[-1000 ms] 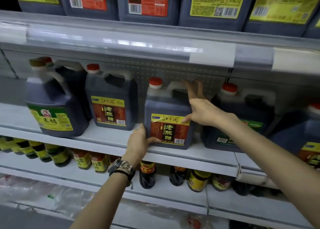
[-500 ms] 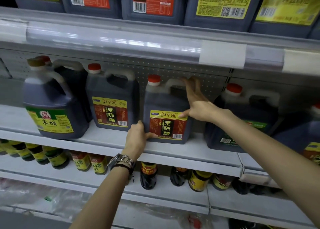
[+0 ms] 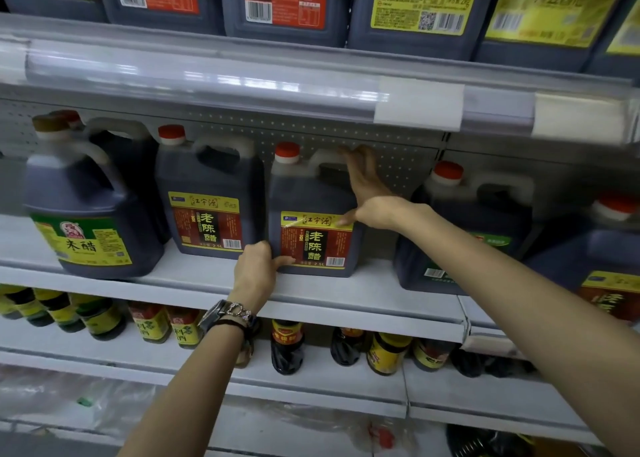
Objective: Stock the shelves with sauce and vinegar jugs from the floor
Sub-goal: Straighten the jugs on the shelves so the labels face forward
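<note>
A dark vinegar jug [image 3: 313, 211] with a red cap and a red-and-yellow label stands upright on the middle shelf [image 3: 346, 295]. My left hand [image 3: 256, 271] presses its lower left corner, thumb on the label. My right hand [image 3: 369, 193] lies flat against the jug's right side, fingers reaching up by the handle, thumb on the label's top edge. A matching jug [image 3: 207, 200] stands just to its left.
A larger green-labelled jug [image 3: 86, 221] stands at the left, and two more jugs [image 3: 464, 228] at the right. Big jugs fill the top shelf [image 3: 277, 72]. Small sauce bottles [image 3: 287, 347] line the lower shelf. The pegboard back wall [image 3: 398, 166] is close behind.
The jug has slid deeper onto the shelf and slightly left, closer to its twin. Both hands went with it and stay pressed on its sides.
</note>
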